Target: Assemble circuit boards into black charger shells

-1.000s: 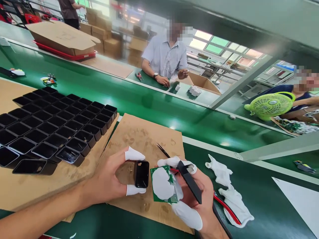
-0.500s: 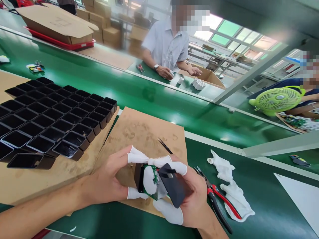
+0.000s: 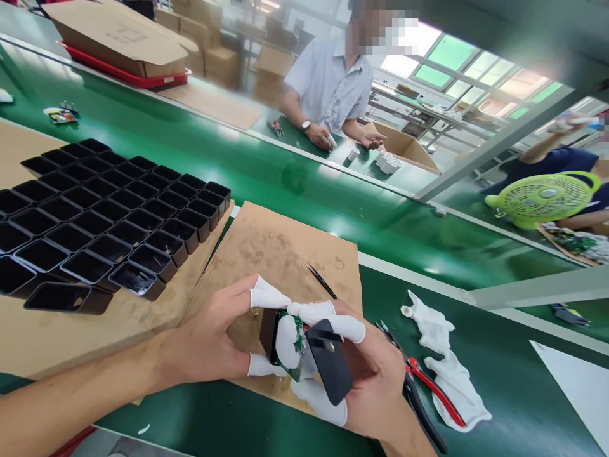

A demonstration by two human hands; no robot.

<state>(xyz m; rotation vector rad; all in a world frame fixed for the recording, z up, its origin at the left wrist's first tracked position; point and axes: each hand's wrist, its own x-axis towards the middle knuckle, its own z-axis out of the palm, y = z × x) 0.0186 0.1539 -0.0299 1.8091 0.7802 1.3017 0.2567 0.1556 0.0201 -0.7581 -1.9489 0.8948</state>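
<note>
My left hand (image 3: 214, 346), with white finger cots, pinches a small black plastic case (image 3: 267, 330) between thumb and forefinger. My right hand (image 3: 361, 374), also in finger cots, holds a green circuit board (image 3: 299, 343) against that case, together with a flat black cover plate (image 3: 330, 368). Both hands meet over a brown cardboard sheet (image 3: 280, 254) on the green bench. Black tweezers (image 3: 321, 281) lie on the cardboard just beyond my fingers.
A black tray of empty square cells (image 3: 109, 219) sits to the left on cardboard. Red-handled pliers (image 3: 419, 387) and crumpled white gloves (image 3: 447, 368) lie to the right. A green conveyor belt (image 3: 266, 171) runs across; a person in a light shirt (image 3: 333, 89) works opposite. A green fan (image 3: 542, 200) stands far right.
My right hand brought the circuit board and black plate left against the case in my left hand. The pliers once under my right hand now lie on the bench.
</note>
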